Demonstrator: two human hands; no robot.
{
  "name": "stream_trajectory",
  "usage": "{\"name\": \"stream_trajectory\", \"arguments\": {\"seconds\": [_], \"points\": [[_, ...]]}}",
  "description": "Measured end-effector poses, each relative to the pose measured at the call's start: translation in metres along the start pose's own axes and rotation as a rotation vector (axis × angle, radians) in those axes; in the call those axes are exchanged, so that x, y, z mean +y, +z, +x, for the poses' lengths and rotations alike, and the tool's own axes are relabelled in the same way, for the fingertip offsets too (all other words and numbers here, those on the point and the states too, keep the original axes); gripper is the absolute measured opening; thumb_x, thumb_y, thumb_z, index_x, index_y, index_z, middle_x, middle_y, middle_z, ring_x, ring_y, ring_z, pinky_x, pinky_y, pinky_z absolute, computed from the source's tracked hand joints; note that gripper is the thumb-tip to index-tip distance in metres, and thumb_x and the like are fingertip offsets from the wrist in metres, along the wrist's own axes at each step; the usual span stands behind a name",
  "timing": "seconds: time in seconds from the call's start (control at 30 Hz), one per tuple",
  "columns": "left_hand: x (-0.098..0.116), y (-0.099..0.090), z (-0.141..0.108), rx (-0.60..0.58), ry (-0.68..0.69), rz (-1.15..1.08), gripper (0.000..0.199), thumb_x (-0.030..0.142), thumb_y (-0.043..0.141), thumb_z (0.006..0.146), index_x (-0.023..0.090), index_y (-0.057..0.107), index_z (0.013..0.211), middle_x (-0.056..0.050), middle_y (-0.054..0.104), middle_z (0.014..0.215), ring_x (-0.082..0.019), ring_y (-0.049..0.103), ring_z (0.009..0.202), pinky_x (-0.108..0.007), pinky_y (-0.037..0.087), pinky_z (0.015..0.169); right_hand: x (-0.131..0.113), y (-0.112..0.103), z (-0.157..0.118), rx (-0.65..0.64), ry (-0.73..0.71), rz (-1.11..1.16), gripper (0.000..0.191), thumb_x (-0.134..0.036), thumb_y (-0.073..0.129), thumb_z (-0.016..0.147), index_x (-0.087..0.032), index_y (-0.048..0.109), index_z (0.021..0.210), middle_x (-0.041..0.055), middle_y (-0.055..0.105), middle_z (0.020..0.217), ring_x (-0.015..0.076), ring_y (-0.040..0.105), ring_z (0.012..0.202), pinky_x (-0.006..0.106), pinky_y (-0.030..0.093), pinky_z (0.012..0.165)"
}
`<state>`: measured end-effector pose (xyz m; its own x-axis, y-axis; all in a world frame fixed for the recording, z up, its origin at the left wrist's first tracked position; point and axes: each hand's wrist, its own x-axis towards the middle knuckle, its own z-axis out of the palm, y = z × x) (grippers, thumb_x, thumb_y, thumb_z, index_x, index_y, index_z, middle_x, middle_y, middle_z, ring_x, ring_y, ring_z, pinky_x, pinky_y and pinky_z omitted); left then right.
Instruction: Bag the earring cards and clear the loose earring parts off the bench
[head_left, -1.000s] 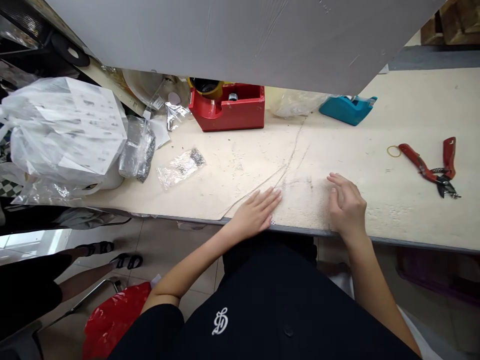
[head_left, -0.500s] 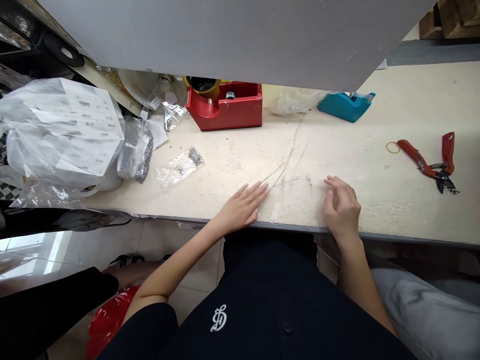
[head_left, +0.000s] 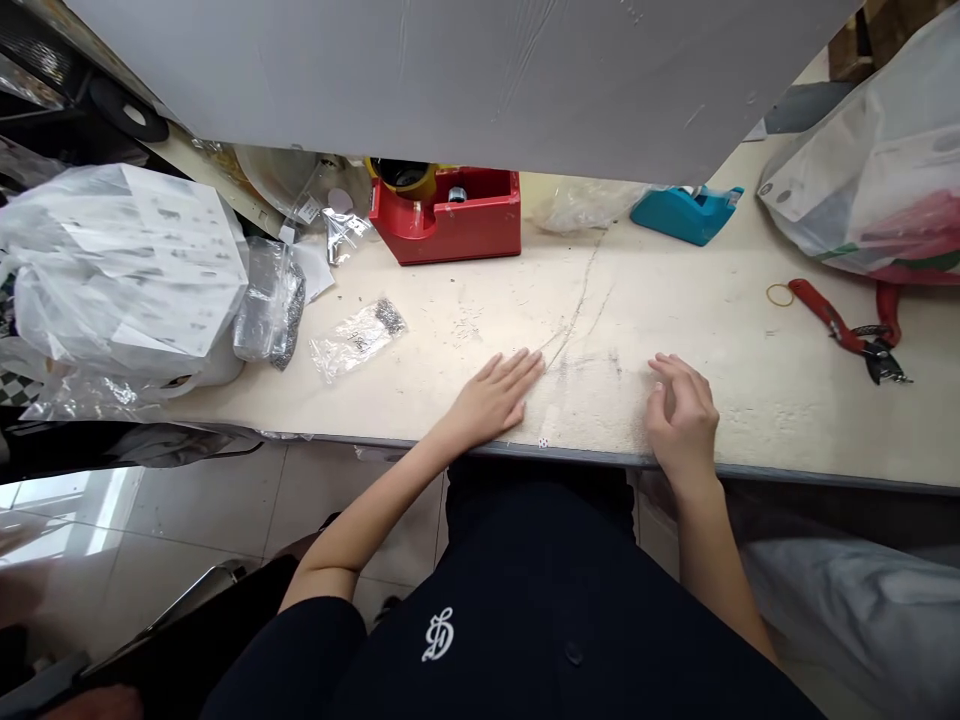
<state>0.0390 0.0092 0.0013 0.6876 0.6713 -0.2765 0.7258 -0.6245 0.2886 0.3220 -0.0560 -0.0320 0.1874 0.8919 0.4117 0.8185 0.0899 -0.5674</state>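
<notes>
My left hand lies palm down on the pale tabletop, its fingers stretched out and nothing under them that I can see. Its fingertips reach the lower end of long thin dark lines on the surface. My right hand rests on its edge near the front of the table, fingers loosely bent and thumb apart, holding nothing. To its right lie red-handled pliers, partly covered at the handles by a full plastic bag. A yellow rubber band lies beside them.
At the back stand a red tape dispenser and a teal tape dispenser, below a large grey panel. A small clear bag lies left of centre. A bulky white plastic bag fills the left end.
A full plastic bag has come onto the table at the right, over part of the pliers. My left hand has shifted slightly forward. The red bag at lower left is gone from view.
</notes>
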Motion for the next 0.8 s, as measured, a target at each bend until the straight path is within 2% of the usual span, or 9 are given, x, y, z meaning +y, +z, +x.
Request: {"name": "stream_trajectory", "arguments": {"seconds": [0.07, 0.2, 0.27, 0.3, 0.37, 0.5, 0.57, 0.67, 0.8], "points": [[-0.014, -0.002, 0.004, 0.038, -0.083, -0.002, 0.063, 0.029, 0.03, 0.104, 0.018, 0.021, 0.166, -0.002, 0.015, 0.173, -0.02, 0.015, 0.162, -0.042, 0.013, 0.136, 0.003, -0.002, 0.0, -0.005, 0.009, -0.01, 0.035, -0.021, 0.041, 0.099, -0.018, 0.068, 0.121, 0.0138, 0.073, 0.126, 0.0303, 0.065, 0.128, 0.057, 0.052, 0.111], [-0.063, -0.02, 0.003, 0.16, -0.301, 0.007, 0.065, 0.024, 0.025, 0.103, 0.012, 0.017, 0.166, -0.009, 0.014, 0.174, -0.025, 0.013, 0.163, -0.051, 0.015, 0.136, 0.014, -0.012, 0.001, 0.003, 0.029, -0.044, 0.035, -0.021, 0.042, 0.098, -0.017, 0.067, 0.122, 0.0154, 0.072, 0.127, 0.0315, 0.065, 0.128, 0.058, 0.052, 0.111], [-0.073, -0.028, 0.003, 0.231, -0.38, 0.022, 0.067, 0.02, 0.026, 0.1, 0.008, 0.016, 0.166, -0.013, 0.013, 0.174, -0.028, 0.01, 0.164, -0.055, 0.012, 0.135, 0.017, -0.016, 0.002, 0.005, 0.032, -0.062, 0.036, -0.021, 0.041, 0.099, -0.016, 0.066, 0.125, 0.0165, 0.071, 0.127, 0.0321, 0.063, 0.129, 0.06, 0.051, 0.111], [-0.071, -0.03, 0.003, 0.258, -0.391, 0.027, 0.068, 0.019, 0.027, 0.1, 0.007, 0.015, 0.165, -0.014, 0.012, 0.174, -0.029, 0.009, 0.164, -0.056, 0.011, 0.135, 0.017, -0.016, 0.002, 0.0, 0.029, -0.069, 0.038, -0.022, 0.04, 0.1, -0.016, 0.065, 0.127, 0.0172, 0.07, 0.128, 0.0324, 0.062, 0.13, 0.061, 0.05, 0.112], [-0.052, -0.027, 0.007, 0.262, -0.33, 0.031, 0.069, 0.018, 0.029, 0.099, 0.009, 0.012, 0.166, -0.013, 0.011, 0.174, -0.028, 0.008, 0.164, -0.054, 0.011, 0.135, 0.013, -0.015, 0.004, -0.042, -0.001, -0.081, 0.041, -0.022, 0.038, 0.101, -0.015, 0.062, 0.133, 0.0176, 0.068, 0.132, 0.0321, 0.059, 0.134, 0.061, 0.048, 0.114], [0.007, -0.004, 0.014, 0.068, 0.003, 0.022, 0.072, 0.021, 0.036, 0.1, 0.017, 0.011, 0.167, -0.007, 0.015, 0.174, -0.023, 0.011, 0.163, -0.046, 0.014, 0.136, -0.005, -0.007, 0.009, -0.271, -0.124, -0.108, 0.047, -0.029, 0.044, 0.101, -0.022, 0.056, 0.146, 0.0101, 0.053, 0.156, 0.0314, 0.042, 0.151, 0.059, 0.038, 0.124], [0.023, 0.005, 0.017, 0.026, 0.057, 0.013, 0.067, 0.024, 0.034, 0.101, 0.018, 0.017, 0.166, -0.004, 0.015, 0.174, -0.021, 0.013, 0.163, -0.043, 0.013, 0.136, -0.01, -0.002, 0.011, -0.393, -0.161, -0.136, 0.05, -0.034, 0.047, 0.101, -0.029, 0.052, 0.15, 0.0043, 0.044, 0.164, 0.0328, 0.035, 0.156, 0.061, 0.033, 0.126], [0.015, 0.004, 0.019, 0.049, -0.014, 0.001, 0.064, 0.025, 0.03, 0.103, 0.017, 0.021, 0.166, -0.004, 0.013, 0.173, -0.021, 0.013, 0.163, -0.044, 0.014, 0.136, -0.006, 0.002, 0.017, -0.498, -0.158, -0.182, 0.053, -0.036, 0.042, 0.103, -0.031, 0.045, 0.156, 0.002, 0.04, 0.166, 0.0314, 0.033, 0.157, 0.062, 0.028, 0.128], [-0.029, -0.012, 0.018, 0.115, -0.185, -0.011, 0.063, 0.026, 0.026, 0.104, 0.015, 0.021, 0.166, -0.006, 0.016, 0.173, -0.023, 0.015, 0.163, -0.047, 0.017, 0.135, 0.018, -0.001, 0.037, -0.506, -0.084, -0.245, 0.059, -0.036, 0.035, 0.104, -0.023, 0.035, 0.162, 0.0066, 0.035, 0.168, 0.0319, 0.031, 0.158, 0.063, 0.025, 0.129]]}}
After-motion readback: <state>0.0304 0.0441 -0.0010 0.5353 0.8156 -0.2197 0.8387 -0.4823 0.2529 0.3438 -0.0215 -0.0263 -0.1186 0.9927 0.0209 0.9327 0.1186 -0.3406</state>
